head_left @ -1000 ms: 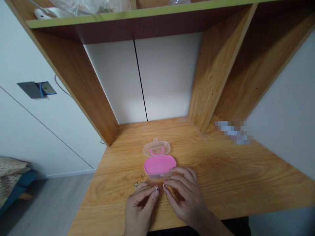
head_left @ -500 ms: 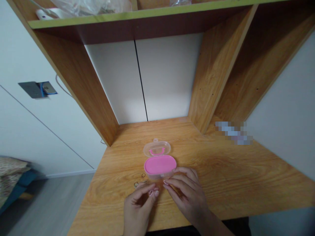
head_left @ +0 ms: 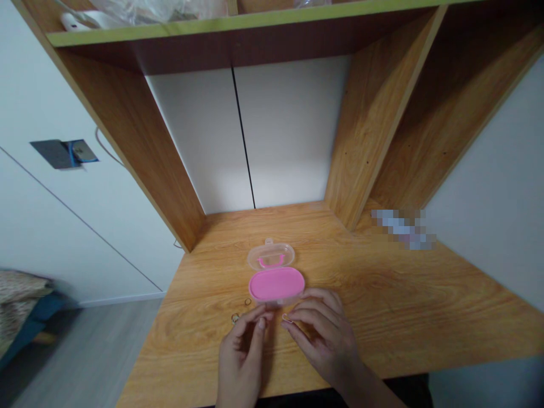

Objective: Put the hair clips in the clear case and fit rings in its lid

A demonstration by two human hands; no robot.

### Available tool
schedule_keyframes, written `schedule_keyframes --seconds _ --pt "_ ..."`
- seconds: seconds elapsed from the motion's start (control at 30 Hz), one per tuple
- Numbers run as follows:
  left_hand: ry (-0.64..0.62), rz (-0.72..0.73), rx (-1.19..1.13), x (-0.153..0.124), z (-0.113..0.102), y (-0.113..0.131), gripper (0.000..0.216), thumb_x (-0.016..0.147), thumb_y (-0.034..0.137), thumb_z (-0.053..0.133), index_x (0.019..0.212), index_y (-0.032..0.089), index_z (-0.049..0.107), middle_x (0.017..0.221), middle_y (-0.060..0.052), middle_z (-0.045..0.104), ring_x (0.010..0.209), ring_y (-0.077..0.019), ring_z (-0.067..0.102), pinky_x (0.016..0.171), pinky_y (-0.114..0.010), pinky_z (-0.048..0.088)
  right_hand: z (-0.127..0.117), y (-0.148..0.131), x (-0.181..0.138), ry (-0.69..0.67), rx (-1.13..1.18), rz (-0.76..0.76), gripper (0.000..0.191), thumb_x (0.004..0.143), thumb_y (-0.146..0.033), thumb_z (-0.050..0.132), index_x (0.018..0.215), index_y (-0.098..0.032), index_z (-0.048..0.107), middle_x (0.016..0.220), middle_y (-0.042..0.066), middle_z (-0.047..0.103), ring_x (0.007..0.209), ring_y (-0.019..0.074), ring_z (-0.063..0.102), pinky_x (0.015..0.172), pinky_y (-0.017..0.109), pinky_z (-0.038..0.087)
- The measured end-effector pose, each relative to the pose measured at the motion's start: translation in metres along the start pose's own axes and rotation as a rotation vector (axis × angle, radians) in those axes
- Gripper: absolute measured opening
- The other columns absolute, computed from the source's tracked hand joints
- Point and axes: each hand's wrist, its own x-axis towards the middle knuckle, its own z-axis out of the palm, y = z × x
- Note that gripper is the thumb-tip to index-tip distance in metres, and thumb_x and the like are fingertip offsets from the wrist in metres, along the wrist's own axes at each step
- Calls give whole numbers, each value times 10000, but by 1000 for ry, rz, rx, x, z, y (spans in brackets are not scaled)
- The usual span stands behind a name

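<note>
A small pink box (head_left: 276,284) lies open on the wooden desk (head_left: 382,294), its clear lid (head_left: 271,255) folded back behind it. My right hand (head_left: 321,334) rests just in front of the box, fingers curled, pinching a small thin ring at its fingertips. My left hand (head_left: 242,354) is beside it, fingers bent with the tips close together near the box's front edge; whether it holds anything I cannot make out. Two small metal rings (head_left: 240,310) lie on the desk left of the box.
Wooden side panels (head_left: 140,141) and a divider (head_left: 369,130) enclose the desk nook under a shelf (head_left: 238,25) with plastic bags on it. A blurred-out patch (head_left: 403,229) lies at the right back. Floor and a white wall are to the left.
My left hand's fingers have moved up toward the box's front edge. My right hand has barely shifted. The box has not moved.
</note>
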Motion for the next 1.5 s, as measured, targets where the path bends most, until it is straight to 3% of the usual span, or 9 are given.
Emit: schedule_keyframes --seconds 0.17,0.27,0.4,0.5,0.6,0.87,1.07,1.33,1.5 --pt "121 6 -49 0 -11 -5 395 840 537 708 971 169 766 970 -110 774 896 -246 733 838 -340 611 -1 0 0 -9 6 -8 109 877 -176 731 901 -266 672 810 -7 749 859 216 680 809 383 530" --pt "14 118 134 0 -22 5 326 895 488 635 910 183 749 936 -102 743 921 -257 709 843 -355 591 -1 -1 1 -11 5 -8 114 885 -163 721 909 -259 665 813 -2 744 864 218 674 807 389 525" --pt "-156 299 664 2 -40 20 216 878 395 626 938 225 746 960 -111 683 923 -290 664 826 -425 565 -1 -2 2 4 8 -16 107 891 -171 717 904 -258 658 803 -6 740 863 220 669 800 390 517" --pt "-215 291 955 3 -49 22 209 829 397 678 943 232 738 932 -104 668 868 -309 656 791 -465 552 -1 -1 1 -6 5 -12 118 884 -165 723 915 -260 661 813 -4 741 874 223 669 806 393 514" --pt "-261 278 1031 4 -53 17 194 872 392 638 920 224 720 911 -100 671 843 -297 664 775 -447 549 -1 0 0 -8 6 -12 125 875 -159 732 912 -254 658 811 -2 739 871 224 671 819 394 512" --pt "-306 384 998 6 -47 6 239 962 309 530 809 208 684 860 -98 691 787 -269 663 718 -388 543 1 1 -1 16 29 -20 129 866 -149 751 918 -236 669 824 3 738 880 223 653 818 385 489" --pt "-253 272 747 2 -40 16 292 1018 326 450 817 205 623 799 -65 704 718 -206 685 664 -302 564 0 0 1 5 29 -31 143 866 -144 750 934 -238 667 826 1 741 882 220 654 825 383 492" --pt "-174 370 442 -6 -12 5 137 954 253 616 1012 225 737 938 -48 783 838 -178 753 777 -248 608 1 2 2 11 16 -55 185 884 -121 726 1017 -241 680 865 4 766 881 213 664 810 378 512" --pt "-223 420 348 -3 -15 3 167 920 214 668 1043 238 777 944 -55 800 825 -178 763 781 -245 620 2 5 -2 -22 -8 -53 176 907 -125 710 1046 -230 682 911 7 778 924 216 658 832 382 497"
